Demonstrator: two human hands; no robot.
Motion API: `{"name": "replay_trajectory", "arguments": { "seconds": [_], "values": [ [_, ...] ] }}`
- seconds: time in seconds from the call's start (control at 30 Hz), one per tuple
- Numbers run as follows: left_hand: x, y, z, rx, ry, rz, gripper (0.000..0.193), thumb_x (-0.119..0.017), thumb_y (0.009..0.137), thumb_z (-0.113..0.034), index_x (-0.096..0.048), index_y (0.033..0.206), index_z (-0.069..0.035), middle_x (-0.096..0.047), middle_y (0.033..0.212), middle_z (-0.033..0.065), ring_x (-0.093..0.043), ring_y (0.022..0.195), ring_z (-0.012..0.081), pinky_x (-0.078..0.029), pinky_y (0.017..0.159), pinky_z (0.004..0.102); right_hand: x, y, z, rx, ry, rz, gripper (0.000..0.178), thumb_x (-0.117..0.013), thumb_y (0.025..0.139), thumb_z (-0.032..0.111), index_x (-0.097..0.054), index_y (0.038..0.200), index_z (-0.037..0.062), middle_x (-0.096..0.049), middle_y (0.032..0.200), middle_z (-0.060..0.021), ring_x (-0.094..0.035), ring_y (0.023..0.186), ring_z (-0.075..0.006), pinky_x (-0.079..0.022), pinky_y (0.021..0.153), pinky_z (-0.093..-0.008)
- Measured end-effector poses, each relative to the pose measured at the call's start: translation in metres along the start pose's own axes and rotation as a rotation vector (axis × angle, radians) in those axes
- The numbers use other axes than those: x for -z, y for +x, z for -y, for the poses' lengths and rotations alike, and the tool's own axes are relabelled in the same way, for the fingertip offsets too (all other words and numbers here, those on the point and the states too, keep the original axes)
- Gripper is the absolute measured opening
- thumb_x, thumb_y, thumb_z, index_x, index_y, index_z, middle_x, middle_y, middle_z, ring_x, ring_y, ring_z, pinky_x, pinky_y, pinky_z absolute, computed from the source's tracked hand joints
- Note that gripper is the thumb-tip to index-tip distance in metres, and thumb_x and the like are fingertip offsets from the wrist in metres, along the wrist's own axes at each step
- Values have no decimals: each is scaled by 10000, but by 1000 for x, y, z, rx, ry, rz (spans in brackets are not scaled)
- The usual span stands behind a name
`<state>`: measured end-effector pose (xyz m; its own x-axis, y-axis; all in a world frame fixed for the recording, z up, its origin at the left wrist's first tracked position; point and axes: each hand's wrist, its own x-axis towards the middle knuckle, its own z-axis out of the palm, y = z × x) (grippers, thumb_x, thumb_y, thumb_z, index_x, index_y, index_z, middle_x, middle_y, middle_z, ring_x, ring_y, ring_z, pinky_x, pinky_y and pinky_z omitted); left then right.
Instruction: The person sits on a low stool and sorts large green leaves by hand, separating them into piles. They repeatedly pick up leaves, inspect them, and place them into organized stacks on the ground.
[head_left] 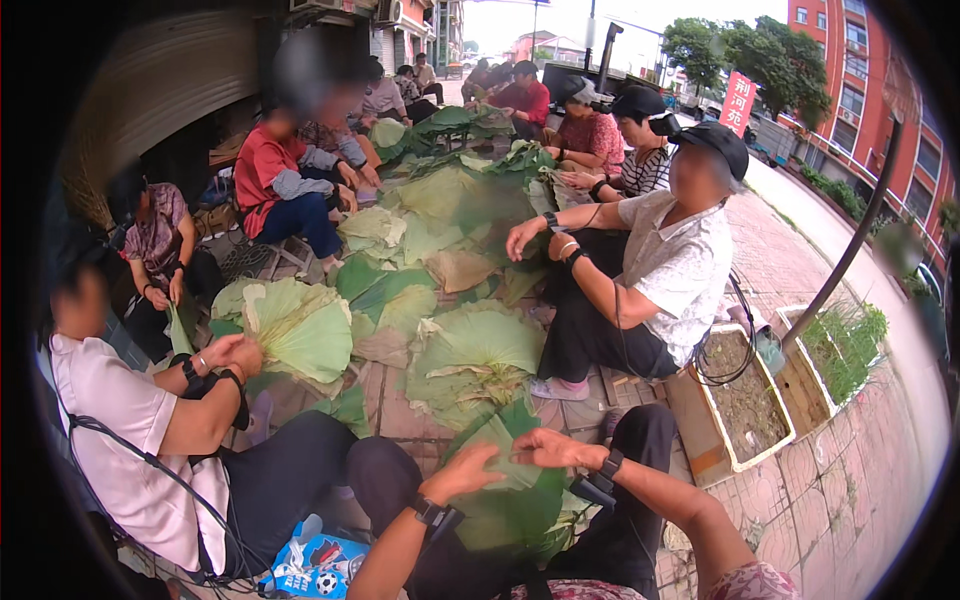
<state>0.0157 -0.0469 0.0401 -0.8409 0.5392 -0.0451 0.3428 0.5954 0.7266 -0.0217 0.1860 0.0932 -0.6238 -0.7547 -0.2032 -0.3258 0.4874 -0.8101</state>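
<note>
A large green lotus leaf (510, 510) hangs in front of my knees, with darker leaf behind and under it. My right hand (558, 449) pinches its upper edge between thumb and fingers. On the other side of the leaf is my left hand (466, 473), its fingers apart; whether the fingertips touch the leaf is hard to tell. Each of my wrists wears a dark band. Just beyond my hands lies a heap of pale green lotus leaves (475, 355) on the paving.
At my left a person in a pink shirt (120, 390) holds a fan-shaped leaf (297, 328). To my right sits a person in a white shirt (680, 255). White planter boxes (710, 400) stand at the right. A blue bag (325, 560) lies by my left leg. More people sit along the leaf pile.
</note>
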Motion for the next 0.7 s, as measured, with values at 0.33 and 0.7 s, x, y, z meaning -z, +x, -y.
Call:
{"name": "replay_trajectory", "arguments": {
  "seconds": [0.33,0.7],
  "values": [
    [-2,-1,-3,161,-137,-129,332,-661,859,-272,-638,1049,-1,-674,1010,224,-627,896,419,-486,766,429,8,20,-30,-319,866,-143,314,-677,898,242,-678,1065,-24,-680,946,-69,-621,882,-153,-493,802,-284],
    [28,-23,21,581,-1003,-892,639,-531,953,-541,-603,1174,54,-653,1054,118,-597,900,192,-491,780,344,-49,43,-97,-570,1202,-380,508,-476,972,464,-539,1296,78,-584,1251,-94,-521,1116,-231,-419,945,-459]
  ]
}}
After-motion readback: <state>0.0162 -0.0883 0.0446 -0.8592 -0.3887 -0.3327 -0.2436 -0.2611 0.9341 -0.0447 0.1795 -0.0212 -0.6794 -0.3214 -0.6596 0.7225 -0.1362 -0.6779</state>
